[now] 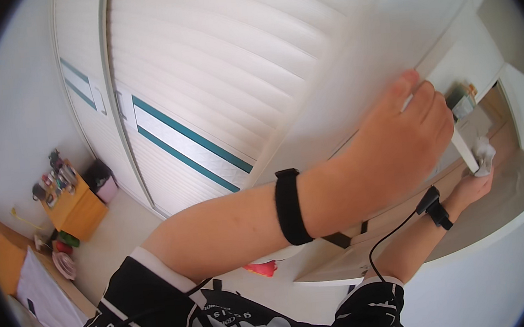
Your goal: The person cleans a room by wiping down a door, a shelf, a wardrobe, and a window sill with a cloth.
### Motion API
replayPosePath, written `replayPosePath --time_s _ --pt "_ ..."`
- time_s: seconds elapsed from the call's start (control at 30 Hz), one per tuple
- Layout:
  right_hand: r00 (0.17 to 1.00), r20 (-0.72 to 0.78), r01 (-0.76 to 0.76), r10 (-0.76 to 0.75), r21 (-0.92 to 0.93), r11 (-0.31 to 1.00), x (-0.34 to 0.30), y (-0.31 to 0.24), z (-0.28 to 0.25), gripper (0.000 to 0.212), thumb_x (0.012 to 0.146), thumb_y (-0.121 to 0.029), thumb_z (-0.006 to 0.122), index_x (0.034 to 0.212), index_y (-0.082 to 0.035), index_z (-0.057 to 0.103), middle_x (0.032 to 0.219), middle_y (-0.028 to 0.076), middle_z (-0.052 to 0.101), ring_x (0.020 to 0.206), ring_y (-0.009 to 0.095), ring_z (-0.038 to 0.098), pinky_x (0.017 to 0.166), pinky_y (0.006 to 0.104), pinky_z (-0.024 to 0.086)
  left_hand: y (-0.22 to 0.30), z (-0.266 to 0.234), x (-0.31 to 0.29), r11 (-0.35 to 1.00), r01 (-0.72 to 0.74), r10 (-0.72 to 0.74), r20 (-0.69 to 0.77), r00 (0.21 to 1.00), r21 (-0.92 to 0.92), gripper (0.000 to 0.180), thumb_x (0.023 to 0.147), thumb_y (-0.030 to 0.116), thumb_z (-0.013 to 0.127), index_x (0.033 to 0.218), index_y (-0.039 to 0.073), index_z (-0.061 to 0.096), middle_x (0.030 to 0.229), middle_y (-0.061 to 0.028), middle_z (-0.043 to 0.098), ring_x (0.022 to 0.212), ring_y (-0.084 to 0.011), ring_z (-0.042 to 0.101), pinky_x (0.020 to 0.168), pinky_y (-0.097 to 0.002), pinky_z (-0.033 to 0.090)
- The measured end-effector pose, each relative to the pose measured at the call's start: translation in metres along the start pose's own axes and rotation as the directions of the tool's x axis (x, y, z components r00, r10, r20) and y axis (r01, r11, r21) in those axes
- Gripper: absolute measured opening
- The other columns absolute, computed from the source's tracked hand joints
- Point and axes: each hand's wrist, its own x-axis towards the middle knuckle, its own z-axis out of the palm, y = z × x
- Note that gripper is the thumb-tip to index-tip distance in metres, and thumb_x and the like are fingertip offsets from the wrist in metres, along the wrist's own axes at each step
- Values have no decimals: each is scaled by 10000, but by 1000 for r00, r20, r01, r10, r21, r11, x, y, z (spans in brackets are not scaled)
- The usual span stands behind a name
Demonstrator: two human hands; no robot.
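My left arm reaches across to the right. Its hand is closed with the fingers curled, beside a white cabinet panel. A bit of white shows between thumb and forefinger, but what the hand grips is hidden. Below its fingers runs a narrow white strip, perhaps a panel edge. Farther right, inside a curved white shelf unit, my right hand is closed on a crumpled white cloth, possibly tissue. Just above the cloth, a small greenish container stands on a shelf.
Tall white sliding doors with green stripes fill the back. At far left are a small wooden cabinet crowded with items, a dark-lined bin and a bed. The shelf's curved white edge passes under my right arm.
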Motion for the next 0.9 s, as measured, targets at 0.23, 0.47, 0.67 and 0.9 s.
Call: replayPosePath --time_s 0.23,0.47,0.67,0.9 --pt "912 397 257 -99 -369 893 -54 -146 46 199 959 -151 506 923 -16 648 776 84 598 671 213 535 621 353 443 7 -1 4 1000 -17 14 152 988 14 221 845 184 584 989 36 663 1012 -94 643 1024 -258 596 1052 -466 397" --pt "842 453 427 -294 -224 876 -40 -160 54 90 845 -79 552 857 -19 619 781 150 576 688 362 545 604 385 461 7 -2 14 997 -8 19 157 987 -72 277 759 92 648 1034 82 629 1035 -53 626 1014 -223 603 1028 -443 384" --pt "819 571 43 -63 48 998 33 -34 -25 305 980 -114 456 1038 46 710 844 -22 643 707 98 515 633 283 427 21 13 7 998 -32 26 103 994 55 383 727 92 676 1103 89 605 1056 -45 594 1049 -218 590 1039 -454 385" --pt "867 366 -344 340 -55 937 74 81 -55 322 1024 -220 511 992 30 711 837 -46 622 737 77 506 654 255 394 14 18 5 986 -43 31 77 997 164 376 745 123 668 1115 81 620 1092 -48 576 1094 -211 574 1053 -456 391"
